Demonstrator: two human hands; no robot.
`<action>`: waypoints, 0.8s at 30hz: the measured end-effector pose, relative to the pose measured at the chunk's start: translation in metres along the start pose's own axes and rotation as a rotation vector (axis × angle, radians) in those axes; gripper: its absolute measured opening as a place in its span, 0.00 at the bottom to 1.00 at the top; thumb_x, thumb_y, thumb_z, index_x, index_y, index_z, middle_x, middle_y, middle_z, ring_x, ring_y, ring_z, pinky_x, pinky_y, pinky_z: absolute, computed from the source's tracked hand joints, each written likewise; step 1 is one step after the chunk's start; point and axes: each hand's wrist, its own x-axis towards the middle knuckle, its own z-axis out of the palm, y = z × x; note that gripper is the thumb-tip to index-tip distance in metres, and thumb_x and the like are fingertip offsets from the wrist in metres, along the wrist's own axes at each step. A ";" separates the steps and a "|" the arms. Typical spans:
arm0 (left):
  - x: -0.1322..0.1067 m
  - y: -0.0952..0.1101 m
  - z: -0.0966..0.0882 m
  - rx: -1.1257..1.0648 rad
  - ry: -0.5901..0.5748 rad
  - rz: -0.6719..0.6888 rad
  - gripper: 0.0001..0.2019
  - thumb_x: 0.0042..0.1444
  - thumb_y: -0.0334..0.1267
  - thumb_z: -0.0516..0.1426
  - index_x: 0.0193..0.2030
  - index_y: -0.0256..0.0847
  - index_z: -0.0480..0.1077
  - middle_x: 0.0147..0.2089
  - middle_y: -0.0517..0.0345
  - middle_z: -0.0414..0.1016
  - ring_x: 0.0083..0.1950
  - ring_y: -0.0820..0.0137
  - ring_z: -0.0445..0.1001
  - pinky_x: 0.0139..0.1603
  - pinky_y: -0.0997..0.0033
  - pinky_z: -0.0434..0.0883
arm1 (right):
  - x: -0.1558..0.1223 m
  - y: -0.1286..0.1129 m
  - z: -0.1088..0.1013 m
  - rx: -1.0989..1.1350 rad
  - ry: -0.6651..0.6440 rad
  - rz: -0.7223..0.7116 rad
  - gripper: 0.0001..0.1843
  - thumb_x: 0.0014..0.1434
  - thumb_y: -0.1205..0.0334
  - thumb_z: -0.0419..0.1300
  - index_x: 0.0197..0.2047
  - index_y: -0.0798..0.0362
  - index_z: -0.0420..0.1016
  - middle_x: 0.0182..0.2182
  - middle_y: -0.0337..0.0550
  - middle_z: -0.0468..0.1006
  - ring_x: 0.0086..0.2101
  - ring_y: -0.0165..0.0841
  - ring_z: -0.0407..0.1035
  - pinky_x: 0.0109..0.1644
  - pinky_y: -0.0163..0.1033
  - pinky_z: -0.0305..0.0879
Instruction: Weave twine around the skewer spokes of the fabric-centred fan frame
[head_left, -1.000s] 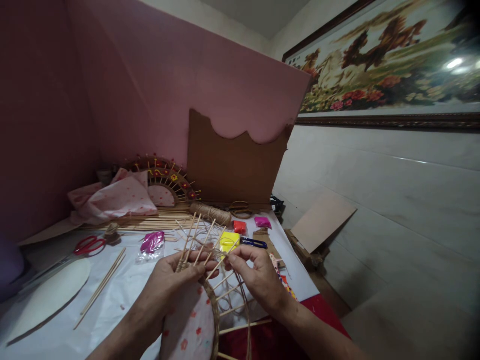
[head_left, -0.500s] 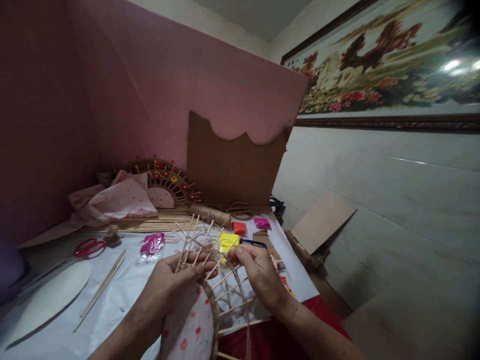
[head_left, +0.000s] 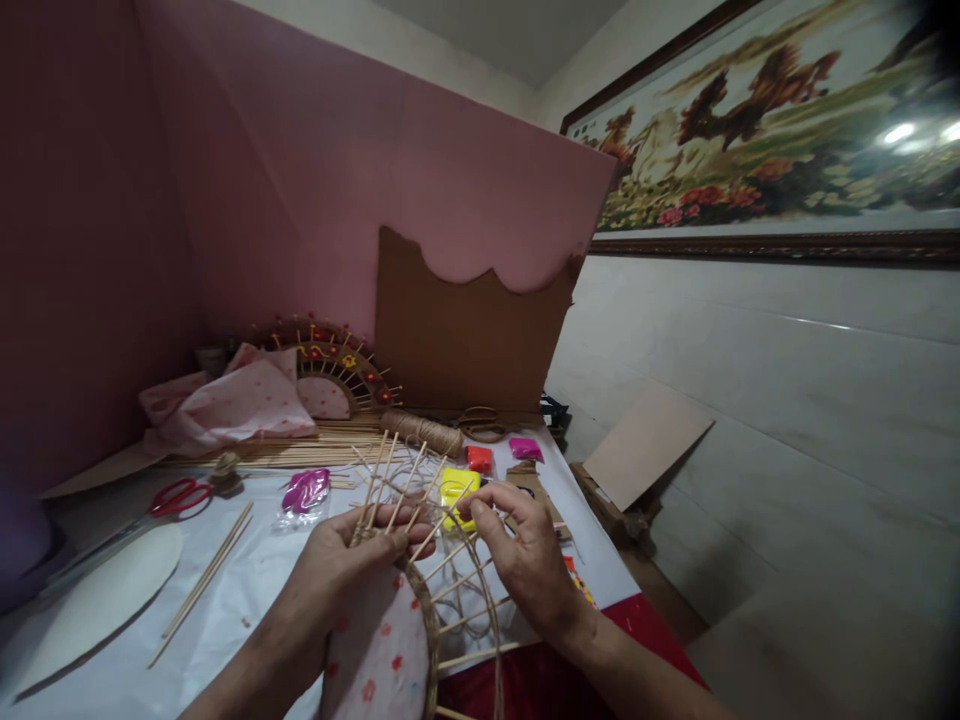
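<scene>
My left hand (head_left: 349,570) grips a half-round woven piece, its fingers closed around the rim and stick bases. This piece has a pink flowered cloth face (head_left: 379,650), a twine-wrapped edge (head_left: 428,610) and thin wooden sticks (head_left: 409,485) fanning outward. To the right, my right hand (head_left: 529,550) is curled, with thumb and forefinger pinched at loose brown twine (head_left: 491,610) beside the upper sticks. The twine's exact place between the fingertips is hard to see. Behind the sticks lies a yellow packet (head_left: 457,490).
Red scissors (head_left: 181,497), loose sticks (head_left: 201,585), a white oval board (head_left: 105,610) and a magenta packet (head_left: 306,492) lie left. At the back are a twine spool (head_left: 424,432), a decorated fan piece (head_left: 352,360), pink cloth (head_left: 236,400) and brown cardboard (head_left: 472,340).
My right hand has shifted slightly right and its fingers have lifted and loosened a little at the twine. My left hand and the woven piece stay almost still.
</scene>
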 end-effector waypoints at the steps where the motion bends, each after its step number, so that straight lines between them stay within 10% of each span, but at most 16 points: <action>1: 0.000 0.000 0.000 -0.001 0.002 0.006 0.16 0.34 0.40 0.68 0.31 0.36 0.75 0.34 0.47 0.80 0.34 0.66 0.77 0.31 0.77 0.70 | 0.000 0.000 0.000 0.007 0.002 -0.002 0.10 0.59 0.64 0.52 0.29 0.53 0.71 0.30 0.39 0.74 0.35 0.30 0.67 0.42 0.34 0.57; 24: 0.002 -0.002 0.001 -0.010 0.017 0.033 0.14 0.34 0.36 0.68 0.29 0.35 0.74 0.31 0.47 0.80 0.31 0.67 0.77 0.30 0.79 0.69 | 0.003 0.010 0.008 -0.124 -0.054 -0.071 0.10 0.55 0.65 0.56 0.23 0.54 0.70 0.25 0.39 0.72 0.30 0.30 0.64 0.38 0.36 0.57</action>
